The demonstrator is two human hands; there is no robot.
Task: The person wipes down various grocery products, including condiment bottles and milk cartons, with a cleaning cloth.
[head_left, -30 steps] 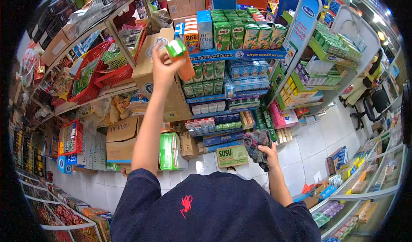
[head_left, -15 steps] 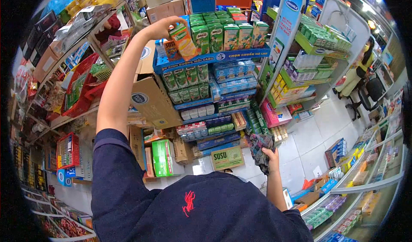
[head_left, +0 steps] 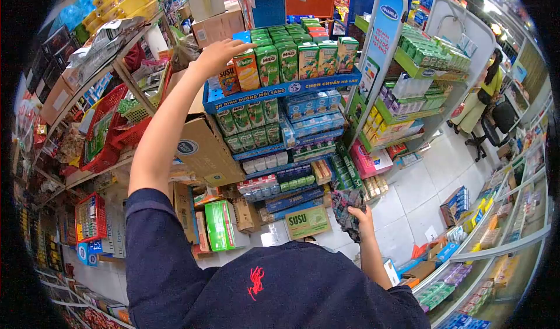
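Note:
On the top shelf of the blue display rack (head_left: 280, 90), an orange and green carton (head_left: 247, 71) stands upright between a brown SUSU carton (head_left: 228, 79) and green MILO cartons (head_left: 267, 66). My left hand (head_left: 224, 53) rests over the top of the orange carton, palm down, its fingers reaching along the carton's top edge. Low on the right, my right hand (head_left: 363, 215) grips a dark, crumpled patterned cloth (head_left: 348, 212), which hangs in front of the rack's lower shelves.
Beside the rack stand a cardboard box (head_left: 204, 151) and a Vinamilk shelf stand (head_left: 429, 72). A SUSU box (head_left: 307, 221) and a green and white box (head_left: 220, 224) sit on the floor. Red baskets (head_left: 105, 130) are at left; a person (head_left: 487, 93) is near a black chair (head_left: 503, 116).
The orange carton has gone from tilted in my left hand to upright in the row. My left hand has flattened over its top. The cloth in my right hand has shifted slightly.

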